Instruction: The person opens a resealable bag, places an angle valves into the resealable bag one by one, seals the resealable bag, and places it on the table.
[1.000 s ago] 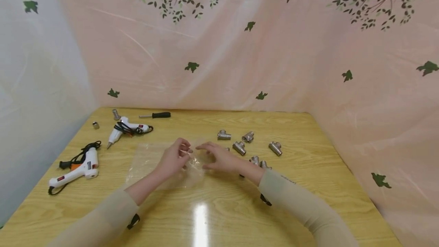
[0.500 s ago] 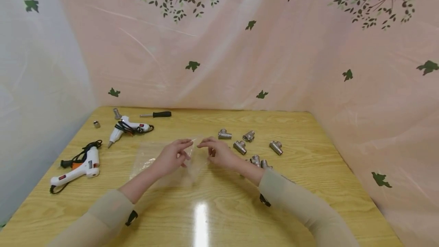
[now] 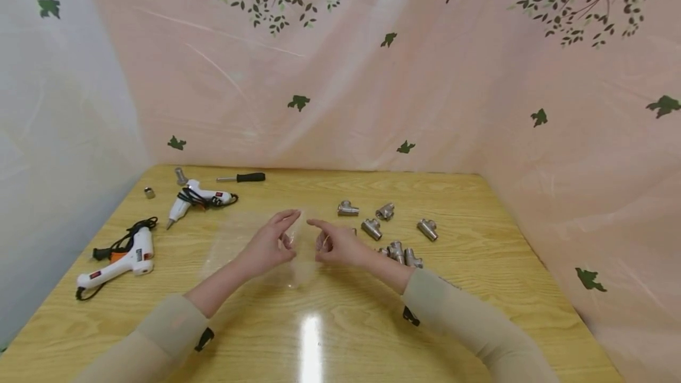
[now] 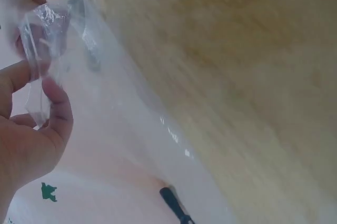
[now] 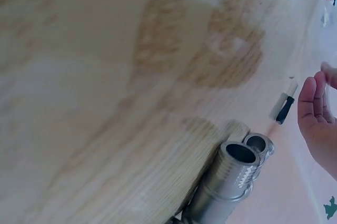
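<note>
A clear plastic bag (image 3: pixel 218 247) lies partly on the table, its edge raised between the two hands. The left hand (image 3: pixel 268 245) curls its fingers and thumb round that edge; in the left wrist view the film (image 4: pixel 39 98) runs between them. Facing it a short way off, the right hand (image 3: pixel 343 245) has its fingers bent at the opposite side of the edge, some of them seen through the film in the left wrist view. Silver tee pipe fittings (image 3: pixel 371 229) stand and lie just right of the right hand; in the right wrist view, threaded fittings (image 5: pixel 224 182) loom close.
Two white glue guns, one at the back left (image 3: pixel 199 197) and one nearer (image 3: pixel 125 262), lie with black cords. A black-handled screwdriver (image 3: pixel 250 177) is near the back edge. Two small metal fittings (image 3: pixel 149 192) sit at the far left corner. A printed curtain (image 3: pixel 319 75) hangs behind.
Both hands stay near the same place, but their fingers have shifted on the bag's edge. The left index finger has stretched upward and the bag's film has changed its folds.
</note>
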Motion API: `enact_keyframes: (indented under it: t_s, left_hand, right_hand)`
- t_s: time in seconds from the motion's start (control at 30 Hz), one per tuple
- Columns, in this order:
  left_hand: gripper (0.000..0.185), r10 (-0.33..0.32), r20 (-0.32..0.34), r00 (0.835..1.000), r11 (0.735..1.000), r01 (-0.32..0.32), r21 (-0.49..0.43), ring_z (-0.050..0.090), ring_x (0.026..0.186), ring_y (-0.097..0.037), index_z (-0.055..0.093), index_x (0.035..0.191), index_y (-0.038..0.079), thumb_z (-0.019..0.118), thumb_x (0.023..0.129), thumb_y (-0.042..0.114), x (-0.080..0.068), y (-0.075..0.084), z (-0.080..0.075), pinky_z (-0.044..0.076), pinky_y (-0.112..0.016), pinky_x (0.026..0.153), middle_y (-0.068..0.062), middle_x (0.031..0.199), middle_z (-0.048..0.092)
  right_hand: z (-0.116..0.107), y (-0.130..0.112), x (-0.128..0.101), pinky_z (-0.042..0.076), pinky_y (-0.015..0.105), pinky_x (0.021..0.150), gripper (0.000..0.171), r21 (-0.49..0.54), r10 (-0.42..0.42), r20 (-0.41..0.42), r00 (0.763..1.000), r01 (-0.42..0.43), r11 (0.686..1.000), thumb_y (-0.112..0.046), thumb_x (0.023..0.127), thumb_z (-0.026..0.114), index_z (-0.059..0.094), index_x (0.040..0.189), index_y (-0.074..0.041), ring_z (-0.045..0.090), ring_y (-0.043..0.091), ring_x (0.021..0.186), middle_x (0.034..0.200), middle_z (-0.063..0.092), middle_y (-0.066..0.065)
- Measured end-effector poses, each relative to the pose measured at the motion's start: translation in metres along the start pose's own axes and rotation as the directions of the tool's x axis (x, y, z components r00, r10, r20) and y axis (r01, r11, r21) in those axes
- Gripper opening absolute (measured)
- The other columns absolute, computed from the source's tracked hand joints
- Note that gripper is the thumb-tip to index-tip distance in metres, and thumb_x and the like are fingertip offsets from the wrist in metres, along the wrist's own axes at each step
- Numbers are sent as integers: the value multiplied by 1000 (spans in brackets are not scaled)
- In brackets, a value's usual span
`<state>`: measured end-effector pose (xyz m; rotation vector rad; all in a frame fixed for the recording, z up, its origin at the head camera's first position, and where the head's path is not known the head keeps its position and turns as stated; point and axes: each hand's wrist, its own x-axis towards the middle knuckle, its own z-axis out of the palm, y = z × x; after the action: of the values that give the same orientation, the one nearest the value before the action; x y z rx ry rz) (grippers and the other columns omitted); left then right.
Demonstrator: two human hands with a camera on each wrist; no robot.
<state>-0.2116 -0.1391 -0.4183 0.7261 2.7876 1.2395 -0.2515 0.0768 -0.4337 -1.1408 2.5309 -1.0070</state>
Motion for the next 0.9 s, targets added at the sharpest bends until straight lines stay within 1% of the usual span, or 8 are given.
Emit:
enact_keyframes:
  t_s: [0.13,0.3,0.4,0.5,0.6,0.67,0.77,0.9]
  left_hand:
    - [80,1,34,999,994,-5,112,48,61,-6,33,145,-3,67,72,-10,-1,2,-7,45,-21,53,-20,147,31]
    - [75,1,96,995,962,-27,270,42,53,-5,40,141,-3,66,71,-5,1,8,-19,40,-21,52,-19,145,36]
    - [69,8,113,994,951,-43,305,39,48,-4,45,139,-1,65,73,-2,3,7,-25,38,-21,51,-16,145,39]
    - [65,34,130,991,956,-70,284,37,45,-2,47,138,1,63,74,0,3,5,-31,38,-21,49,-14,144,41]
    - [67,79,151,985,960,-116,256,40,52,-3,45,139,1,64,75,2,4,1,-33,39,-21,52,-14,144,42]
    - [69,91,165,982,964,-129,234,45,58,-4,43,141,3,65,76,3,4,-2,-33,41,-22,55,-14,145,41]
    - [73,81,187,979,976,-116,186,48,63,-6,38,144,5,67,77,4,5,-6,-32,44,-22,58,-14,148,36]
    - [76,54,198,979,989,-79,121,46,55,-6,33,147,5,66,78,1,6,-8,-28,45,-24,53,-14,150,30]
  right_hand:
    - [-2,5,-1,50,17,63,71,-21,-34,26,999,35,999,1,82,67,33,145,1,58,4,67,86,64,3]
    - [-6,5,-3,48,17,62,69,-17,-46,83,995,48,999,5,84,61,32,145,0,55,3,67,89,63,5]
    - [-8,3,-4,47,17,61,67,-3,-37,116,993,37,999,5,85,59,31,146,0,53,3,69,90,63,4]
    - [-9,3,-6,47,17,62,67,16,-33,140,990,32,999,5,86,59,30,146,-1,54,3,70,92,63,5]
    - [-10,5,-7,48,18,63,68,31,-50,145,988,46,998,4,86,61,30,147,-3,55,4,70,94,63,6]
    - [-11,7,-7,48,19,63,70,35,-61,145,988,56,998,3,86,62,29,147,-3,54,5,71,95,63,6]
    - [-14,9,-8,49,21,67,73,19,-56,148,987,54,998,-3,86,65,28,149,-7,56,8,76,98,63,4]
    - [-23,12,-12,51,28,78,74,-23,-65,137,988,69,997,-14,86,69,30,149,-15,56,15,94,114,58,6]
